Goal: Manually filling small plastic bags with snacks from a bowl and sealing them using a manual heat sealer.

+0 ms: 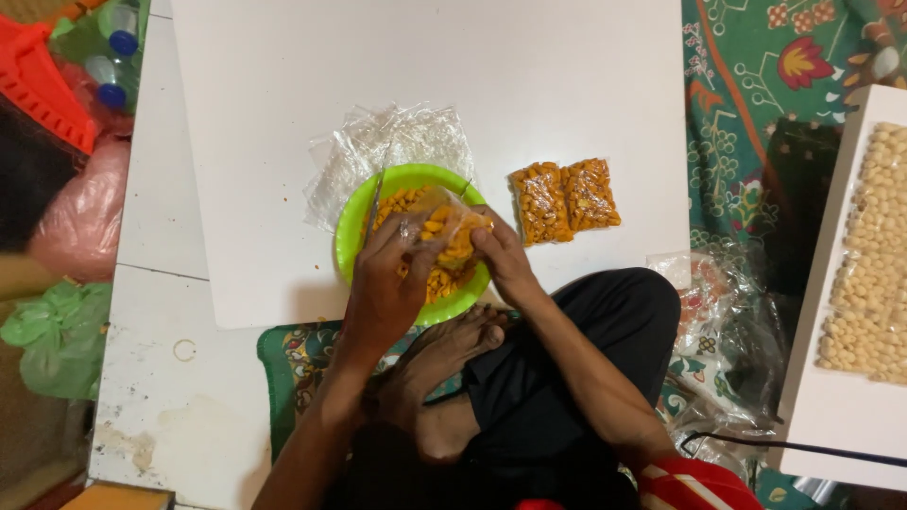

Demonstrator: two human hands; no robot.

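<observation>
The small clear bag [444, 227] of orange snacks is sitting over the green bowl [354, 222] (half full), both hands pinching it: left hand [387, 283] on its left edge, right hand [501, 257] on its right.

A pile of empty clear plastic bags [392, 142] lies on the white board [567, 66], near its middle. Two filled packets of orange snacks [564, 199] lie side by side toward the board's right edge. Off its left edge sit a red basket [42, 85], blue-capped bottles [111, 57], a pink bag [85, 212] and a green bag [57, 331]. At right, a white tray [836, 416] carries pale nuts [874, 250] over a patterned green mat [756, 85].
</observation>
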